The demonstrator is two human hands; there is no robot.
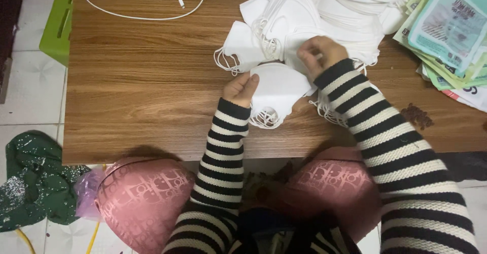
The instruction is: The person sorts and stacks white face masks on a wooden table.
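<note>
My left hand (242, 88) grips the left edge of a small stack of folded white face masks (278, 93) lying on the wooden table (147, 81) near its front edge, elastic loops hanging below the stack. Just behind that stack, my right hand (319, 54) pinches a white mask on the big loose pile of masks (299, 15) that spreads over the table's far middle. Both arms wear black and cream striped sleeves.
A heap of green and white printed plastic pouches (446, 31) lies at the table's right. A white cable (147, 10) loops at the back left. A green crate (58, 23) stands left of the table, and green cloth (33, 180) lies on the tiled floor.
</note>
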